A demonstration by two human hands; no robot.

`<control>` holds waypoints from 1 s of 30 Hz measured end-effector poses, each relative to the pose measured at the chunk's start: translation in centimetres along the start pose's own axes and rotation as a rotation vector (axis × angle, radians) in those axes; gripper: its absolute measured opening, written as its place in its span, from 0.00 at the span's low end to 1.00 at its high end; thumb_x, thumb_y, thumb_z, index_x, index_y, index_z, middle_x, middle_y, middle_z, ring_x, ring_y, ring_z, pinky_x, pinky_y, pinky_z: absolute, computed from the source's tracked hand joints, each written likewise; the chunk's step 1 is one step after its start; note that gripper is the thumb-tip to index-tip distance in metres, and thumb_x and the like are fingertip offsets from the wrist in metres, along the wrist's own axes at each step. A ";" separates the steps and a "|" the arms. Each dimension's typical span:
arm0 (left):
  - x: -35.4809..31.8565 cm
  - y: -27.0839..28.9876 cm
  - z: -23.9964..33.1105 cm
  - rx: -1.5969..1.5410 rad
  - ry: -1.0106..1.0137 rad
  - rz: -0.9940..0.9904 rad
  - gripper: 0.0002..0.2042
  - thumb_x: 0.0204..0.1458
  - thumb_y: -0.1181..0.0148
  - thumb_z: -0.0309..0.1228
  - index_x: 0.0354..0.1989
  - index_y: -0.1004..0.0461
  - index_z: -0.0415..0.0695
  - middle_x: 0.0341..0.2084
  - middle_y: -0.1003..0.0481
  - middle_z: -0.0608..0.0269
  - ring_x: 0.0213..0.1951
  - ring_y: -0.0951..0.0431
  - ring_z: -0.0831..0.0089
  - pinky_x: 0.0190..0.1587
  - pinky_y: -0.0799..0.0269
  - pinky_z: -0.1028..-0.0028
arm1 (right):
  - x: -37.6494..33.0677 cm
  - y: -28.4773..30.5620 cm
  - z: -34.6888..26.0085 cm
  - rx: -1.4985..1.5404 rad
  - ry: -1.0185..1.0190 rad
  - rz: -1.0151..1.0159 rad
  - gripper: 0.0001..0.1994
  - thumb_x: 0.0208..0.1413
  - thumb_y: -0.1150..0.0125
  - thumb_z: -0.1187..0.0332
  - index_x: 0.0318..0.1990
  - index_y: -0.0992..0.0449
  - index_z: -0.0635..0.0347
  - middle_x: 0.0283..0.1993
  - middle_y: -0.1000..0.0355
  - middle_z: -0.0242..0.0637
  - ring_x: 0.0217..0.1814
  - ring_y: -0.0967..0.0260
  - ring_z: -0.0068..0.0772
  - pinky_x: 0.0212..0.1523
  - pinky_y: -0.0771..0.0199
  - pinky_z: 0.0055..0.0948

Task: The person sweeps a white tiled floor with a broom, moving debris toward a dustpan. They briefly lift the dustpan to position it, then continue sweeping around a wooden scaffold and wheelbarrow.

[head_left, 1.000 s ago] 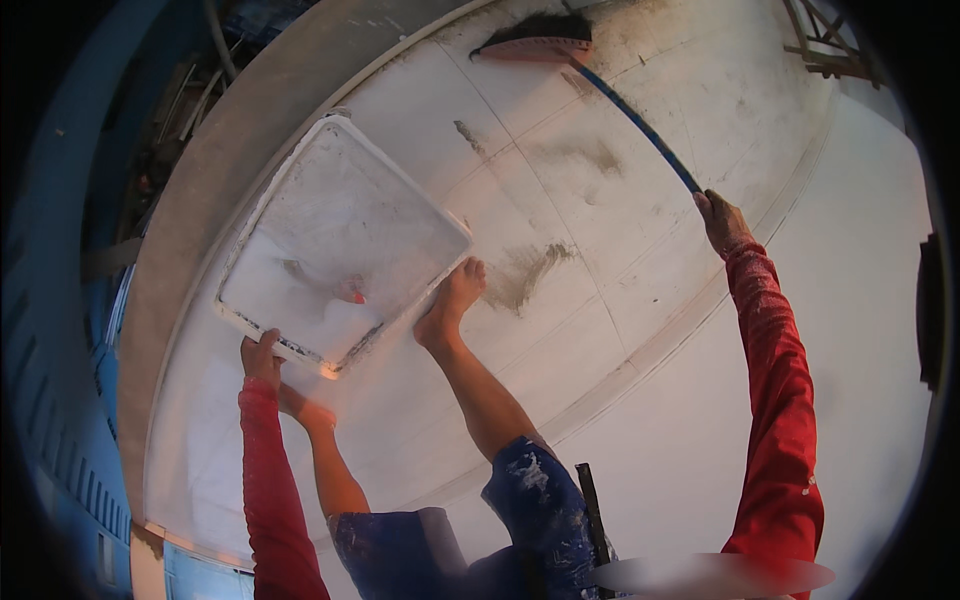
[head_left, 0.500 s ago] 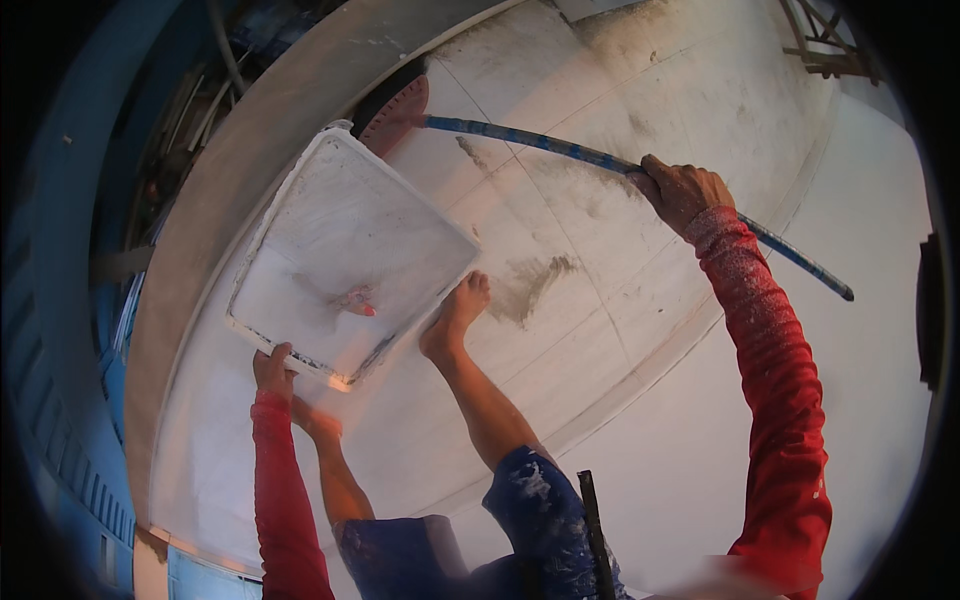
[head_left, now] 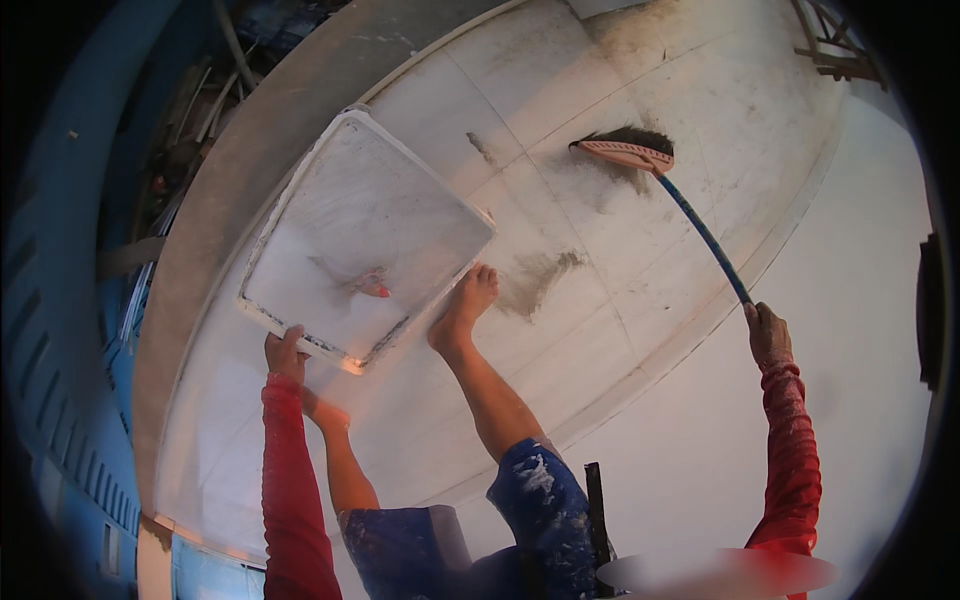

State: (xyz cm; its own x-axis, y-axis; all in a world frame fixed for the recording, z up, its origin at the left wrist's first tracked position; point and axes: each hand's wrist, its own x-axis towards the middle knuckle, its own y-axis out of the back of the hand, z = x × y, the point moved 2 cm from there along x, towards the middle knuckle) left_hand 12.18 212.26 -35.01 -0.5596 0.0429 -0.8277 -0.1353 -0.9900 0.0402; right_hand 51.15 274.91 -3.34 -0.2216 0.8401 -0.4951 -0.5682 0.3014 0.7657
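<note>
My left hand [head_left: 286,352] grips the near corner edge of a large white rectangular tray [head_left: 400,205], fingers wrapped on its rim. The tray lies tilted on the pale floor, with a small red-and-grey scrap [head_left: 374,283] inside. My right hand [head_left: 768,335] is closed round the blue handle of a broom [head_left: 705,232]. The broom's pink head [head_left: 628,154] with dark bristles rests on the floor, to the right of the tray and well apart from it.
Grey dust smears [head_left: 540,282] mark the tiled floor [head_left: 520,200]. My bare foot [head_left: 468,300] stands against the tray's right edge. A raised concrete ledge [head_left: 215,190] curves along the left, with a blue structure [head_left: 45,330] beyond. Wooden framing [head_left: 840,50] stands far right.
The broom head has swung from beside the tray's far corner out to the right. My right hand has moved down and right, toward the handle's end. The tray has shifted slightly.
</note>
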 end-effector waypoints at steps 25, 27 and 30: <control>0.6 -0.3 -0.2 0.019 0.067 -0.052 0.13 0.46 0.38 0.27 0.39 0.34 0.44 0.30 0.28 0.63 0.27 0.24 0.72 0.25 0.26 0.71 | 2.5 12.5 -22.9 -0.111 0.291 0.323 0.20 0.65 0.58 0.47 0.39 0.31 0.55 0.26 0.26 0.49 0.30 0.27 0.57 0.31 0.27 0.47; 0.4 -1.2 0.0 0.014 0.080 -0.056 0.13 0.47 0.38 0.27 0.39 0.34 0.44 0.30 0.28 0.64 0.28 0.24 0.72 0.26 0.26 0.71 | 5.6 14.1 -25.6 -0.192 0.297 0.250 0.24 0.66 0.62 0.45 0.41 0.30 0.57 0.32 0.24 0.49 0.36 0.25 0.54 0.35 0.25 0.48; 1.0 0.8 -0.7 -0.019 0.067 -0.035 0.14 0.46 0.37 0.27 0.41 0.33 0.44 0.31 0.28 0.64 0.29 0.24 0.72 0.27 0.25 0.71 | 4.9 13.3 -20.9 -0.185 0.201 0.198 0.25 0.66 0.63 0.44 0.41 0.30 0.58 0.33 0.24 0.49 0.38 0.25 0.55 0.37 0.26 0.49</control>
State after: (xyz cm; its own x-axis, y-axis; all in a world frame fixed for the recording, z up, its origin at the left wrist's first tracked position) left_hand 12.07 211.41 -36.17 -0.4985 0.0693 -0.8641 -0.1382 -0.9904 0.0003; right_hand 25.95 273.63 -4.17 -0.4837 0.7628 -0.4292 -0.6286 0.0384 0.7768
